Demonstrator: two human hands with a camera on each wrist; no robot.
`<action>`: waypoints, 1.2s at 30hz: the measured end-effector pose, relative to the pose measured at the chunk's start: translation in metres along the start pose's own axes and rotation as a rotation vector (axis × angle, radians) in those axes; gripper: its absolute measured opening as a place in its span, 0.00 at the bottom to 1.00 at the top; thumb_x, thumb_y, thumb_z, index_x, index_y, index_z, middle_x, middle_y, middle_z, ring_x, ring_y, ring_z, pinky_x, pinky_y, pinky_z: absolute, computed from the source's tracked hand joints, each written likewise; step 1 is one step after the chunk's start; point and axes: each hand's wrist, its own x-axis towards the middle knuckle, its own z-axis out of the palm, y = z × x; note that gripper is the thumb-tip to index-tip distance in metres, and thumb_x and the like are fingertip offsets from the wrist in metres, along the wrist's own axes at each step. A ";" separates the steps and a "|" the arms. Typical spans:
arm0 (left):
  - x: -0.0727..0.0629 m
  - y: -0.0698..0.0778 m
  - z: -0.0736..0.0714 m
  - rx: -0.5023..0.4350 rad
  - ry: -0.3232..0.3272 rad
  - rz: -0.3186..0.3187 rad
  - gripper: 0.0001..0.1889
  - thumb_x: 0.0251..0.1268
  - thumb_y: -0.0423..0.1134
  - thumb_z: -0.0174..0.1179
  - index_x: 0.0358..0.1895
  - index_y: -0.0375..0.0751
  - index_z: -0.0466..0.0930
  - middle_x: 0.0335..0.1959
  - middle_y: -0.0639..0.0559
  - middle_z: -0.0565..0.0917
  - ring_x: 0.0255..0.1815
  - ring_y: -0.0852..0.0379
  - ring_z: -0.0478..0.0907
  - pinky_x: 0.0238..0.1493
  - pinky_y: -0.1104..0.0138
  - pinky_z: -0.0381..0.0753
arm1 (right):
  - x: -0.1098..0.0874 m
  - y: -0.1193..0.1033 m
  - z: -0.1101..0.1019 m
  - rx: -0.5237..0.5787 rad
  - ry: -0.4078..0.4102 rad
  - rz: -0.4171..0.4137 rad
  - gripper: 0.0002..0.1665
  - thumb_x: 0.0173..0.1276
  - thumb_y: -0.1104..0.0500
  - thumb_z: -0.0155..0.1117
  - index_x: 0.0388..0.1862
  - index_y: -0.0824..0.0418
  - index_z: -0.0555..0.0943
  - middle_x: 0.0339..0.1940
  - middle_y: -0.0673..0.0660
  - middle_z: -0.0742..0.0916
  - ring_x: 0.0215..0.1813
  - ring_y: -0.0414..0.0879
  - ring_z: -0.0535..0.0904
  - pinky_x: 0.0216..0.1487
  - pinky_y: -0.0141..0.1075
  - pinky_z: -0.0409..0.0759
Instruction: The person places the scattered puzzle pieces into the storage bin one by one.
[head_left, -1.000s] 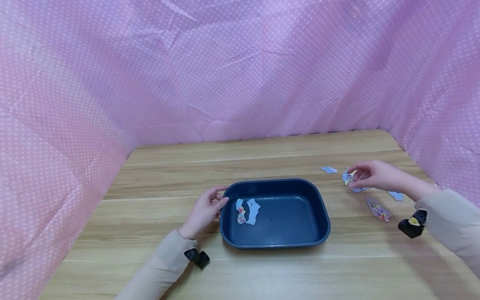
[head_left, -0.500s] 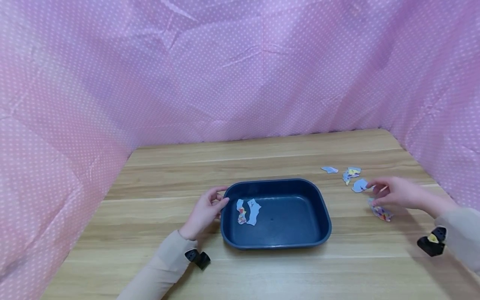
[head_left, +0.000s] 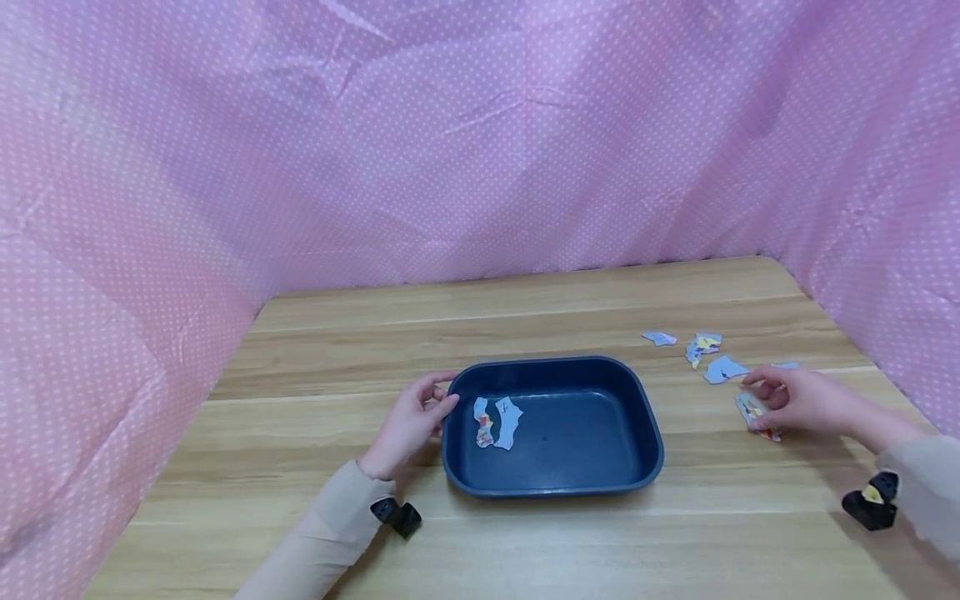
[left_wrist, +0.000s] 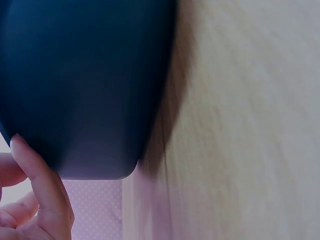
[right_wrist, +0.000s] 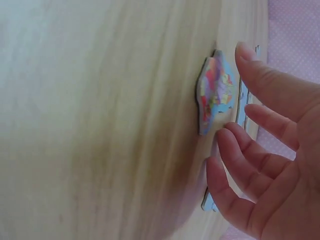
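A dark blue rectangular tray (head_left: 551,487) stands on the wooden table, with two irregular puzzle pieces (head_left: 507,423) lying inside at its left. At the tray's left rim my left hand (head_left: 411,421) holds on, thumb and fingers at the edge; the left wrist view shows a fingertip against the outer wall (left_wrist: 95,100). To the right of the tray, my right hand (head_left: 813,400) hovers over a multicoloured puzzle piece (right_wrist: 214,92) on the table. In the right wrist view its fingers are apart and loosely bent, a small gap from that piece.
Beyond the right hand lie more puzzle pieces: a light blue one (head_left: 724,369), a yellow-and-blue cluster (head_left: 703,347) and a small pale one (head_left: 660,339). Another light blue piece (head_left: 786,365) shows partly behind the hand. A pink dotted curtain (head_left: 480,167) surrounds the table.
My right hand has moved right and nearer, from the yellow-and-blue pieces to the multicoloured piece. The left hand and tray have stayed nearly still.
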 end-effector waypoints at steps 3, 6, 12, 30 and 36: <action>0.000 -0.001 0.000 0.004 -0.001 -0.010 0.19 0.68 0.35 0.55 0.62 0.45 0.72 0.38 0.40 0.77 0.23 0.57 0.74 0.27 0.69 0.79 | 0.000 0.001 0.003 0.000 0.005 0.009 0.36 0.47 0.50 0.77 0.49 0.70 0.76 0.38 0.58 0.83 0.35 0.37 0.79 0.35 0.30 0.77; -0.001 -0.002 0.001 0.006 -0.001 -0.017 0.19 0.68 0.35 0.56 0.62 0.45 0.72 0.38 0.40 0.77 0.24 0.56 0.75 0.28 0.69 0.79 | 0.000 0.002 0.005 0.002 0.006 0.013 0.36 0.46 0.50 0.77 0.48 0.71 0.76 0.38 0.57 0.82 0.36 0.35 0.76 0.34 0.29 0.76; 0.001 -0.003 0.001 -0.003 -0.003 -0.018 0.19 0.68 0.34 0.55 0.62 0.45 0.71 0.38 0.39 0.77 0.23 0.56 0.75 0.28 0.69 0.80 | 0.000 0.003 0.007 0.009 0.019 0.015 0.35 0.47 0.51 0.77 0.48 0.71 0.76 0.37 0.56 0.80 0.33 0.30 0.71 0.33 0.29 0.74; 0.001 -0.001 0.000 -0.009 -0.009 -0.014 0.20 0.68 0.35 0.55 0.63 0.45 0.71 0.39 0.38 0.76 0.24 0.57 0.75 0.28 0.70 0.79 | 0.002 -0.006 0.005 0.017 -0.034 0.066 0.32 0.50 0.56 0.75 0.50 0.70 0.74 0.33 0.54 0.78 0.29 0.35 0.71 0.29 0.30 0.72; 0.001 -0.001 0.000 0.008 -0.006 0.000 0.20 0.68 0.35 0.56 0.62 0.44 0.71 0.37 0.41 0.76 0.23 0.57 0.74 0.28 0.70 0.79 | 0.001 -0.010 0.007 0.032 -0.023 0.061 0.29 0.50 0.59 0.75 0.48 0.70 0.74 0.31 0.53 0.77 0.26 0.35 0.71 0.28 0.30 0.71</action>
